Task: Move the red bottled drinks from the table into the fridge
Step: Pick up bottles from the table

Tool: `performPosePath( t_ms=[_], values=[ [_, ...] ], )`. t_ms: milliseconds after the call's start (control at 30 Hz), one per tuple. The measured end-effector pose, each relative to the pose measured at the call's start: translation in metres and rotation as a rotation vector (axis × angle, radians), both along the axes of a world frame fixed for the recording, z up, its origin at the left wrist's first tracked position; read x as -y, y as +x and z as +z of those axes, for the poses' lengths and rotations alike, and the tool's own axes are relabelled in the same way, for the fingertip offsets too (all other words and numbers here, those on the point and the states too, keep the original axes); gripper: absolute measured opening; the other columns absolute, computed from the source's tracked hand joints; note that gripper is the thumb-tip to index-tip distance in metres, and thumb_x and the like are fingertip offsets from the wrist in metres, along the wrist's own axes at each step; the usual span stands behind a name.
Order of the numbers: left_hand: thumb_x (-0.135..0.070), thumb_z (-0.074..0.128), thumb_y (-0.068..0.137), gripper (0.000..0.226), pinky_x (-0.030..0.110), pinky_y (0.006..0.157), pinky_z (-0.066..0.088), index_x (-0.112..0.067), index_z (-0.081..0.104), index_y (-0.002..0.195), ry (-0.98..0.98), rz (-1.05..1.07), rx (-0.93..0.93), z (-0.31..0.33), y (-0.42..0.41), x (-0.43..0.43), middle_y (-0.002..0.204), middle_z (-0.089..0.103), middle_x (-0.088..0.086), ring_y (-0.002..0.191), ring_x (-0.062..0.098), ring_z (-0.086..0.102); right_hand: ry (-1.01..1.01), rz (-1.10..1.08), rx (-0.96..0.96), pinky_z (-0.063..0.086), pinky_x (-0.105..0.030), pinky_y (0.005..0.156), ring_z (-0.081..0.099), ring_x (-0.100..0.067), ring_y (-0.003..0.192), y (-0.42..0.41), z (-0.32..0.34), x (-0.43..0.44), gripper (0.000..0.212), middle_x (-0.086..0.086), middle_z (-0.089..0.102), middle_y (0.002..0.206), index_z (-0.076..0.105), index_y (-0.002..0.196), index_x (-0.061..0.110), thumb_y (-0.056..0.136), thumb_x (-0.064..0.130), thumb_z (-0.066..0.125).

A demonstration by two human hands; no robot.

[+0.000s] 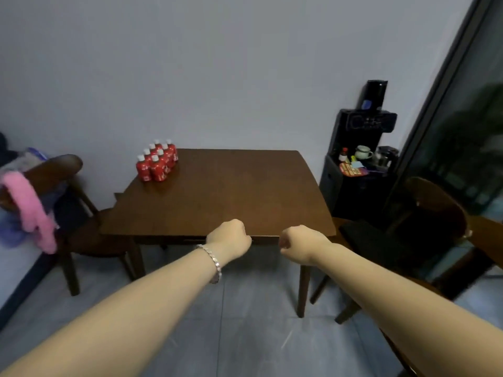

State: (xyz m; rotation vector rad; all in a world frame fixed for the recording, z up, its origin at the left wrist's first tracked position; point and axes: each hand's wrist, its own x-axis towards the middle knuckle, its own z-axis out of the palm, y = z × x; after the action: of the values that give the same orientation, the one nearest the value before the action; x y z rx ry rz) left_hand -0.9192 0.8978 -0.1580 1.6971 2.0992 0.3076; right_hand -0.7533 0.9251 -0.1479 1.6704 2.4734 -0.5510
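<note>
Both my hands are out in front at the near edge of the table (231, 191). Left hand (228, 236): fingers curled into a fist, nothing in it. It overlaps the table's front edge in view; can't tell whether it touches the wood. Right hand (299, 244): also fisted and empty, just beside the left, at the same edge and slightly lower in frame. Bracelet (212, 261) on my left wrist.

Red bottles (158, 161): a tight upright cluster with white caps, on the far left corner of the table, close to the wall. They touch each other; exact count is unclear. Relative to my hands they sit across the tabletop and off to the left, well apart from both, nearer the left hand than the right. Bare wood lies between.

Left of the table: a wooden chair (65, 170) with a pink fluffy garment (30, 210) draped over it. Right of the table: a black cabinet (359, 159) against the wall with a mug (363, 152) and small items on its shelf. A dark chair (435, 213) stands at the near right.
</note>
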Motion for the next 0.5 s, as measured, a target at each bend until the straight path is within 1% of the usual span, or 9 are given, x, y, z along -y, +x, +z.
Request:
performPosePath(
  t_ms=[67,100,233,267,333,433,500],
  values=[
    [-0.023,0.046,0.092,0.022,0.032,0.080,0.050,-0.012,0.063,0.100,0.005,0.062,-0.005,0.007,-0.036,-0.039,0.102,0.066,0.006,0.094,0.028,0.062,-0.007,0.048,-0.016,0.052,-0.039,0.089,0.060,-0.026,0.102,-0.035,0.004,-0.056,0.028,-0.007,0.063,0.113,0.063,0.112,0.015,0.089,0.027,0.052],
    [-0.023,0.046,0.092,0.022,0.032,0.079,0.050,-0.012,0.063,0.099,0.008,0.061,-0.006,0.008,-0.041,-0.044,0.102,0.066,0.006,0.093,0.027,0.062,-0.005,0.054,-0.017,0.051,-0.039,0.090,0.060,-0.027,0.103,-0.039,0.007,-0.061,0.029,-0.007,0.063,0.113,0.063,0.112,0.014,0.089,0.026,0.052],
    [-0.024,0.046,0.093,0.020,0.035,0.084,0.052,-0.014,0.062,0.099,0.030,0.175,0.019,0.010,-0.115,-0.117,0.101,0.065,0.004,0.094,0.025,0.061,0.007,0.142,-0.022,0.050,-0.037,0.091,0.060,-0.026,0.106,-0.115,0.008,-0.156,0.026,-0.008,0.064,0.115,0.064,0.109,0.015,0.089,0.025,0.052],
    [-0.024,0.046,0.093,0.020,0.035,0.085,0.052,-0.015,0.062,0.099,0.023,0.198,0.035,0.012,-0.119,-0.119,0.101,0.065,0.003,0.094,0.024,0.061,0.010,0.142,-0.015,0.050,-0.036,0.091,0.060,-0.026,0.106,-0.119,0.011,-0.160,0.026,-0.008,0.064,0.115,0.064,0.109,0.015,0.089,0.025,0.052],
    [-0.025,0.046,0.094,0.018,0.032,0.081,0.053,-0.017,0.062,0.098,0.046,0.235,0.052,0.003,-0.157,-0.150,0.099,0.064,0.002,0.092,0.021,0.061,0.011,0.166,-0.018,0.049,-0.035,0.090,0.059,-0.025,0.107,-0.157,0.003,-0.197,0.027,-0.007,0.063,0.117,0.062,0.111,0.015,0.090,0.027,0.051],
    [-0.026,0.047,0.095,0.014,0.027,0.072,0.051,-0.020,0.060,0.098,0.069,0.279,0.071,-0.011,-0.215,-0.195,0.098,0.063,-0.002,0.088,0.016,0.060,-0.004,0.190,-0.031,0.050,-0.034,0.090,0.059,-0.023,0.108,-0.210,-0.013,-0.243,0.030,-0.004,0.062,0.119,0.060,0.116,0.015,0.091,0.027,0.050],
    [-0.027,0.049,0.095,0.013,0.028,0.073,0.052,-0.021,0.060,0.099,0.068,0.294,0.080,-0.020,-0.255,-0.225,0.097,0.062,-0.003,0.087,0.015,0.060,0.003,0.188,-0.037,0.048,-0.033,0.089,0.058,-0.023,0.110,-0.246,-0.021,-0.269,0.029,-0.003,0.062,0.119,0.061,0.116,0.015,0.091,0.026,0.050]
  ],
)
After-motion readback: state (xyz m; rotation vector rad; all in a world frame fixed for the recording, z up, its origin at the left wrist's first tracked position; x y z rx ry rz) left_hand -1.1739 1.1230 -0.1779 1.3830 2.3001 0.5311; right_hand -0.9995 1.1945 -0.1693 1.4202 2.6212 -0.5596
